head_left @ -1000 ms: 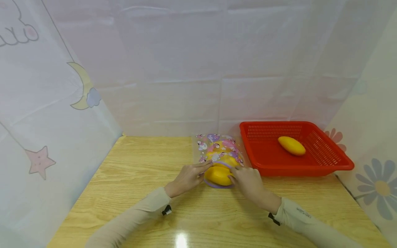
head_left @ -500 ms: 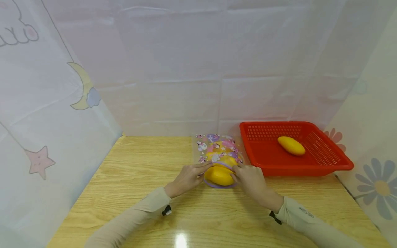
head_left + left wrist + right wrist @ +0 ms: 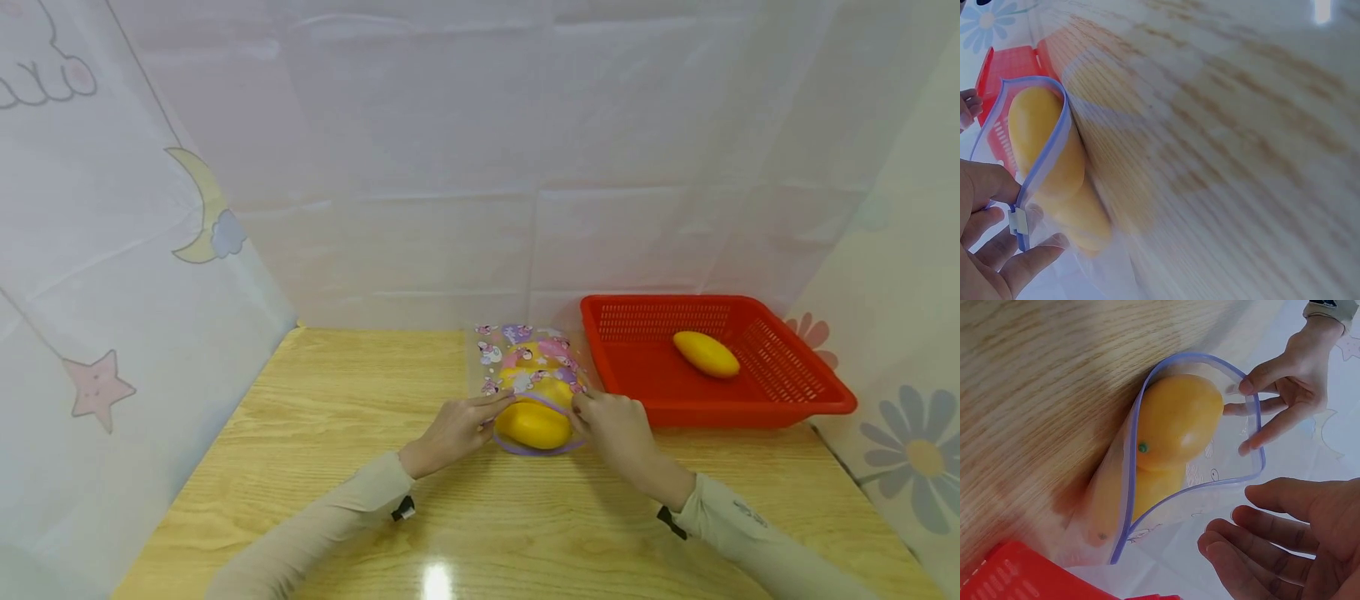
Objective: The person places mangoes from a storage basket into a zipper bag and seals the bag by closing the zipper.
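A clear zip bag [image 3: 489,353] with a cartoon print and purple edging lies on the table, its mouth spread toward me. Yellow mangoes fill it; the nearest mango [image 3: 537,425] sits just inside the mouth, and its green stem end shows in the right wrist view. My left hand [image 3: 453,429] pinches the left end of the mouth, with thumb and fingers on either side of the edging beside the pale slider [image 3: 1017,221]. My right hand [image 3: 618,433] is at the right end of the mouth. In the right wrist view its fingers [image 3: 1272,528] are spread loosely, holding nothing.
A red plastic basket [image 3: 637,414] stands right of the bag, close behind my right hand. One more yellow mango [image 3: 707,354] lies in it. The wooden table [image 3: 360,367] ends at printed sheets behind and at both sides.
My right hand has come off the nearest mango and shifted right along the bag's mouth. That mango sits slightly further right. My left hand keeps its hold on the bag.
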The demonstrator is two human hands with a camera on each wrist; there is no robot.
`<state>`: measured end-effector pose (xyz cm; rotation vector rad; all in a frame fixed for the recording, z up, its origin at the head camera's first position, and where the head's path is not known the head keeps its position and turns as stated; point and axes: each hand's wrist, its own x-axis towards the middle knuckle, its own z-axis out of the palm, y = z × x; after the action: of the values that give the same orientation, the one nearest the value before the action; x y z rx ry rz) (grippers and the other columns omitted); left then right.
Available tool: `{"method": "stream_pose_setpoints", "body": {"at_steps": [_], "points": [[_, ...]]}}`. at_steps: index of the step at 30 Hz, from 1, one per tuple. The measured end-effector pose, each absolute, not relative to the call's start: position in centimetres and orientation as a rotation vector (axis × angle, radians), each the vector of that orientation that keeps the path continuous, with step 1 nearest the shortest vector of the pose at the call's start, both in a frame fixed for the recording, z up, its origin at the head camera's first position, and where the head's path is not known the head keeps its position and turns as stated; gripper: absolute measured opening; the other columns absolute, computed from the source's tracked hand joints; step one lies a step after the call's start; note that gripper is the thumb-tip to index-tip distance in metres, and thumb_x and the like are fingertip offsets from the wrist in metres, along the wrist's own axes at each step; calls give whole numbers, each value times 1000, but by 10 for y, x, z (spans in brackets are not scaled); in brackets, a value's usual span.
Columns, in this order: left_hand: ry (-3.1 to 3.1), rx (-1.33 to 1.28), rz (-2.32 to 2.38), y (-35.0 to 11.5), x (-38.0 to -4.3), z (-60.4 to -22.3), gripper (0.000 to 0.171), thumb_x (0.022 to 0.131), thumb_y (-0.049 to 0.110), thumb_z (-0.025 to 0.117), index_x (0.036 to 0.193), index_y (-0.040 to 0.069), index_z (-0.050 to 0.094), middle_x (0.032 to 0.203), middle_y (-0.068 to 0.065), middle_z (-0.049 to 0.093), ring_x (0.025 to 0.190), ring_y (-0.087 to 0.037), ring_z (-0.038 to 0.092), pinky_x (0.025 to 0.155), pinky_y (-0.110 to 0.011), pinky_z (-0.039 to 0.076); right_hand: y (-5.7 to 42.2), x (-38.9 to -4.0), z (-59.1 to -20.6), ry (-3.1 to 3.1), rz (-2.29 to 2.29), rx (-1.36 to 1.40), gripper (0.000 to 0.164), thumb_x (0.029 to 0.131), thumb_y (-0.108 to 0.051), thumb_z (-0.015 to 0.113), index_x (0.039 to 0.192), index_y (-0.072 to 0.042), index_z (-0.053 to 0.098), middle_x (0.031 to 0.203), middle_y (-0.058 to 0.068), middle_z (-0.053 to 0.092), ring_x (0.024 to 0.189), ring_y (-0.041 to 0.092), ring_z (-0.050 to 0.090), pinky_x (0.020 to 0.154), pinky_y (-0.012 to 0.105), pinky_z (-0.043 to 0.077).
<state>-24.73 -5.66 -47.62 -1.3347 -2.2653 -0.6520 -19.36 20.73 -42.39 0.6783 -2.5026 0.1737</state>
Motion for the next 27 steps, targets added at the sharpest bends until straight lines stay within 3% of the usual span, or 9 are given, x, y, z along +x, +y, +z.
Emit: {"method": "stream_pose_setpoints", "body": {"at_steps": [8, 17, 23, 27], "points": [[-2255, -1347, -655, -58, -248, -477, 55, 77, -11, 73, 131, 0, 62, 131, -16, 62, 45, 3, 24, 42, -8, 25, 213, -198, -420, -2489, 171, 674, 24, 77, -14, 85, 74, -7, 62, 61, 2, 59, 44, 9, 38, 36, 25, 35], [-2257, -1344, -647, -58, -246, -477, 56, 77, -11, 71, 131, 1, 63, 132, -14, 62, 46, 4, 19, 42, -7, 22, 224, -204, -415, -2464, 190, 624, 25, 78, -13, 84, 68, -9, 62, 57, 0, 53, 42, 12, 43, 35, 31, 41], [-2271, -1341, -630, -58, -245, -476, 55, 78, -11, 71, 131, 1, 63, 132, -14, 62, 47, 3, 19, 42, -7, 21, 230, -207, -410, -2441, 186, 602, 31, 80, -12, 81, 64, -11, 54, 53, -4, 37, 42, 13, 36, 33, 31, 36], [-2273, -1340, -630, -58, -246, -476, 54, 78, -10, 72, 130, 1, 63, 132, -14, 62, 46, 2, 20, 42, -8, 21, 232, -209, -407, -2477, 189, 572, 24, 80, -13, 81, 68, -10, 60, 54, -3, 42, 42, 15, 41, 34, 34, 39]]}}
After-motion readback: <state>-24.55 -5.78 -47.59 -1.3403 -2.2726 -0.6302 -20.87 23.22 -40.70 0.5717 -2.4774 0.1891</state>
